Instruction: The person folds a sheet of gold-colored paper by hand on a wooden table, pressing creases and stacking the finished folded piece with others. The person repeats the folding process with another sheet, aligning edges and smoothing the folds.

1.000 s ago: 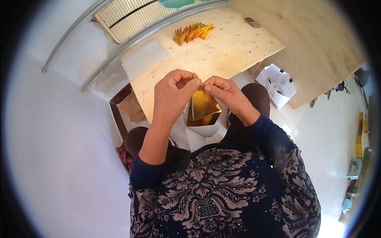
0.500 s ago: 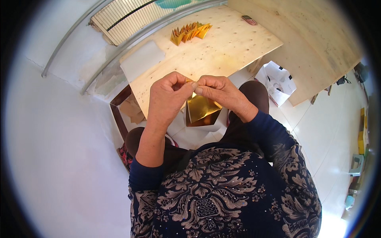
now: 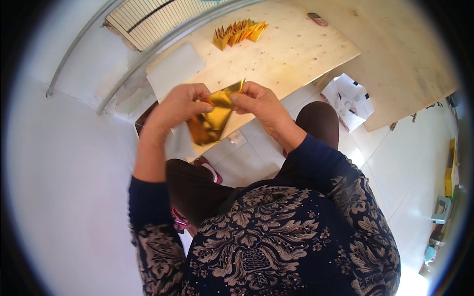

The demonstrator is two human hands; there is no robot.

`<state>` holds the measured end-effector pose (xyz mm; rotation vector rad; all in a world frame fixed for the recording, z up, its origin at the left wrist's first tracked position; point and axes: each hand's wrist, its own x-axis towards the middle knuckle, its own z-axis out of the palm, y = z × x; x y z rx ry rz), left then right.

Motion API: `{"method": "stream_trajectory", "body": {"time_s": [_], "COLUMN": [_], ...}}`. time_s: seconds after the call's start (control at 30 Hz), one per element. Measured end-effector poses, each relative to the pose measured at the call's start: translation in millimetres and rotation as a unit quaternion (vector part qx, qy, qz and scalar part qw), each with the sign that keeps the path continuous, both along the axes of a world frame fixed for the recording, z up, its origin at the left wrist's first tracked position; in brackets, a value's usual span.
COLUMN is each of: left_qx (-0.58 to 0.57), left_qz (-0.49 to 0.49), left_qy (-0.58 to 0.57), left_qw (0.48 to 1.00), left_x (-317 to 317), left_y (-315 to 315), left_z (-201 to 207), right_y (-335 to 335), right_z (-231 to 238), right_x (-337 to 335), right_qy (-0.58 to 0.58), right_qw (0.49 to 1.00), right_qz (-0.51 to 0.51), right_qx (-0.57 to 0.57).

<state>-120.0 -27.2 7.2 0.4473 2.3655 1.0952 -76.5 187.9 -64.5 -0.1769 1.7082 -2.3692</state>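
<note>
Between my two hands is a sheet of shiny gold foil paper [image 3: 216, 117], partly folded and tilted, in the air over the near edge of the table. My left hand [image 3: 180, 106] pinches its left side between thumb and fingers. At the upper right corner of the paper, my right hand [image 3: 254, 100] grips with thumb and forefinger. Farther back on the wooden table stands a row of folded gold paper pieces [image 3: 240, 33], pressed close together.
On the pale wooden table [image 3: 276, 59] lie a whitish sheet [image 3: 177, 68] at the left and a red mobile phone [image 3: 317, 19] at the far right. A white paper bag [image 3: 348, 102] stands on the floor right of my knee. A grey pipe [image 3: 148, 56] runs along the left wall.
My hands have moved apart, the left one going leftward. The gold paper, which hung below both hands, is now swung left and tilted between them.
</note>
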Motion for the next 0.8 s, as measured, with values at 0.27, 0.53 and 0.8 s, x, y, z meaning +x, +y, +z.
{"method": "stream_trajectory", "body": {"time_s": [0.27,0.53,0.8], "left_qx": [-0.377,-0.156,-0.182], "left_qz": [-0.318,-0.091,0.167], "left_qy": [0.138,0.439,0.163], "left_qw": [0.859,0.88,0.955], "left_x": [-108,-71,-16], "left_y": [20,19,-4], "left_z": [-109,-153,-162], "right_y": [-35,16,18], "right_z": [-119,-158,-158], "right_x": [-16,-8,-13], "right_qy": [-0.237,-0.191,-0.005], "right_qw": [0.971,0.966,0.943], "right_qz": [0.005,-0.054,-0.158], "right_qx": [-0.008,0.166,0.291]}}
